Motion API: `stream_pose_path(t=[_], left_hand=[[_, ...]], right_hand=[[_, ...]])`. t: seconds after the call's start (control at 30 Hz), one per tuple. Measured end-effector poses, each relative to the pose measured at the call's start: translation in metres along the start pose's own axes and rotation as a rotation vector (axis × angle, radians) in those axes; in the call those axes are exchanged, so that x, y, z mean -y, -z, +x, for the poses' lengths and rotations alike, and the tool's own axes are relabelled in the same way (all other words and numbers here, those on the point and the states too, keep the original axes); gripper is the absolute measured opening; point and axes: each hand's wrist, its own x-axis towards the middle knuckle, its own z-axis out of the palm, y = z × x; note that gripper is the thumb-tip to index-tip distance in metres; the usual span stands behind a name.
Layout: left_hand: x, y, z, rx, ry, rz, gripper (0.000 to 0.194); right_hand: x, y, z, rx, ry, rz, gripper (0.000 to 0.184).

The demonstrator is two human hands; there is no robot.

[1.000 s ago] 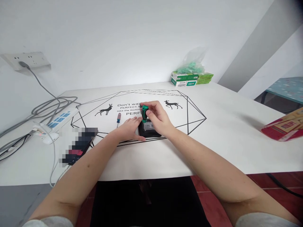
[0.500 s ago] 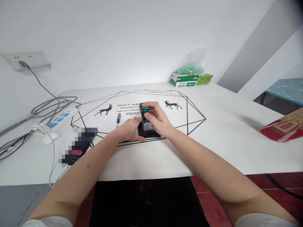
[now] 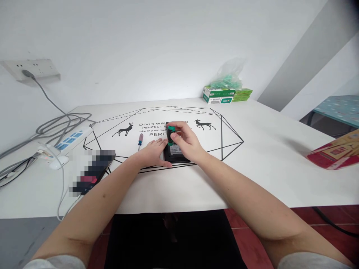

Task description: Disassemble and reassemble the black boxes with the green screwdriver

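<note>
Upright over a flat black case [image 3: 182, 160] stands a screwdriver [image 3: 171, 136] with a green and black handle. My right hand [image 3: 188, 141] is closed round that handle with thumb and fingers; the tip is out of sight. The case holds a part with a white printed label [image 3: 175, 150], which looks like a hard drive. Against the left side of the case lies my left hand [image 3: 153, 152], fingers stretched out and thumb at the near left corner. A smaller screwdriver [image 3: 140, 140] with a red and blue handle lies left of my left hand.
A phone-like dark device [image 3: 95, 170], partly blurred out, lies by my left forearm. A power strip [image 3: 73, 140] and grey cables [image 3: 63, 125] are at the left. Green and white boxes [image 3: 218, 94] with a plastic bag [image 3: 228, 76] stand at the back; a red and yellow package [image 3: 335, 153] is at the right.
The green and black handle has turned slightly in my right hand, and the right fingers have shifted a little. My left hand and the case stay in place.
</note>
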Motion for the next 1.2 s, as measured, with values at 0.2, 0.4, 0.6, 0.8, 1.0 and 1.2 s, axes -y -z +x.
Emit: stream_pose_path(t=[0.2,0.4,0.6,0.8,1.0,1.2], left_hand=[[-0.0043,0.003,-0.0015,0.004,0.012,-0.004,0.116],[-0.0032,0.002,-0.0022,-0.011,0.015,-0.01,0.117],[-0.0035,0.0035,-0.001,0.004,0.005,-0.002,0.113],[-0.0042,0.0037,-0.0016,-0.012,0.001,-0.017,0.115],[-0.0022,0.0034,-0.0007,0.005,0.006,-0.005,0.111],[-0.0045,0.003,-0.0026,-0.032,-0.009,-0.014,0.107]], right_hand=[[-0.0031,0.0004,0.0017,0.048,0.002,0.051,0.04],[-0.0061,-0.002,0.0011,-0.007,0.014,0.008,0.043],[-0.0014,-0.0006,0.0025,0.015,0.035,0.104,0.033],[-0.0035,-0.0013,0.0026,-0.04,0.051,0.005,0.038],[-0.0015,0.0,0.0001,0.079,0.034,0.111,0.031],[-0.0018,0.0001,0.002,0.045,0.074,-0.015,0.032]])
